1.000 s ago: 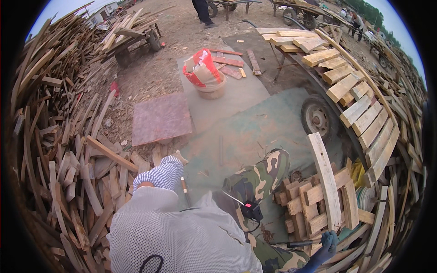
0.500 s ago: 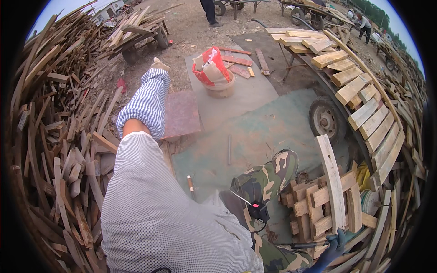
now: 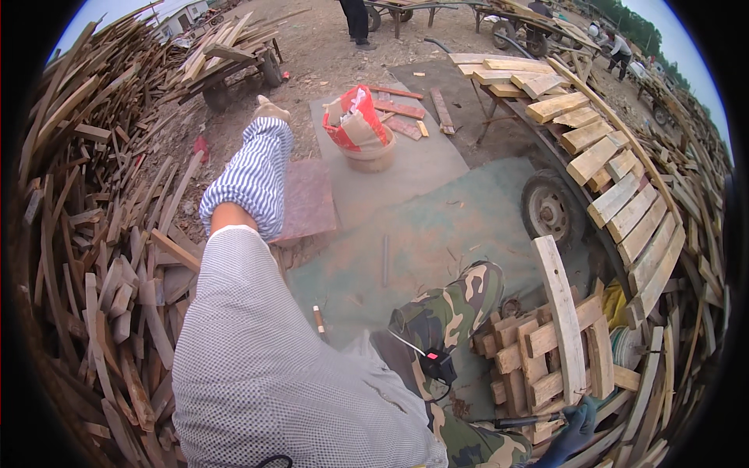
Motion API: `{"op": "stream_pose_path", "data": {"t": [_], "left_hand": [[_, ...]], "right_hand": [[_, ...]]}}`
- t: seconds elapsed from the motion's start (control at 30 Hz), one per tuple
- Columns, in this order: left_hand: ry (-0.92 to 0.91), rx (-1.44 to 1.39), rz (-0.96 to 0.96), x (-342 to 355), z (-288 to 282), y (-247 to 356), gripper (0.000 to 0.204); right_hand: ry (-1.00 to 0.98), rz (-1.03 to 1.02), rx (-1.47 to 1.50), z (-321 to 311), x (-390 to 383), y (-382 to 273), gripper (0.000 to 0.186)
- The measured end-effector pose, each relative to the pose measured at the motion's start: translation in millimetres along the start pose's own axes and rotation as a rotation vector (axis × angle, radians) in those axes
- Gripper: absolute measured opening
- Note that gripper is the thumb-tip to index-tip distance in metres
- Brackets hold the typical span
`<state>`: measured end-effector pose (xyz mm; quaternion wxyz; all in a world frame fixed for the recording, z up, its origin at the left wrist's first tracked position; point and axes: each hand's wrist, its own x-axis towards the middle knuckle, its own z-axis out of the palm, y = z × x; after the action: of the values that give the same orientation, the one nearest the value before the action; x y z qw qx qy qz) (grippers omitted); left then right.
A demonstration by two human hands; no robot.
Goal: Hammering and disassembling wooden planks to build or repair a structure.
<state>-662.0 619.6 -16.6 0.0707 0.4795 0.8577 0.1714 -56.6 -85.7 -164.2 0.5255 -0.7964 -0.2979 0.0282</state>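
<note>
My left arm reaches far forward in a blue-and-white striped sleeve; my left hand (image 3: pixel 271 110), in a pale glove, is at its end above the dirt ground. Its fingers are too small to make out. At the lower right my right hand (image 3: pixel 579 422), in a dark blue-grey glove, is closed around a dark rod-like tool handle (image 3: pixel 519 422). The tool's head cannot be made out. Right by that hand is the lower end of a long pale plank (image 3: pixel 562 312), which leans over a stack of short wooden blocks (image 3: pixel 538 363).
Scrap wood (image 3: pixel 117 312) is heaped on my left. A cart (image 3: pixel 616 175) laden with boards stands at the right, its wheel (image 3: pixel 548 207) beside the green mat (image 3: pixel 437 226). Ahead are a bucket (image 3: pixel 370 161) holding a red-and-tan bag and a reddish board (image 3: pixel 304 203). A person (image 3: pixel 356 22) stands farther off.
The whole view has shifted slightly, so most things sit a little farther left. Both hands keep nearly the same positions, the right one still around the dark handle.
</note>
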Motion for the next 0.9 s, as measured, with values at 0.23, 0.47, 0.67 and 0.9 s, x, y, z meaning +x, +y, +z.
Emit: {"op": "stream_pose_path", "data": {"t": [0.23, 0.47, 0.67, 0.9], "left_hand": [[0.005, -0.032, 0.003, 6, -6, 5, 0.085], [0.058, -0.025, 0.029, 2, -20, 14, 0.091], [0.054, 0.014, 0.073, 18, -32, 21, 0.080], [-0.017, 0.087, 0.167, 70, -78, 33, 0.076]], "right_hand": [[0.004, 0.036, 0.073, 3, 0, -6, 0.030], [0.006, 0.006, 0.071, 1, -7, -6, 0.031], [0.005, 0.025, 0.123, 2, -10, 2, 0.031], [0.022, 0.027, 0.229, 3, -16, 16, 0.030]]}}
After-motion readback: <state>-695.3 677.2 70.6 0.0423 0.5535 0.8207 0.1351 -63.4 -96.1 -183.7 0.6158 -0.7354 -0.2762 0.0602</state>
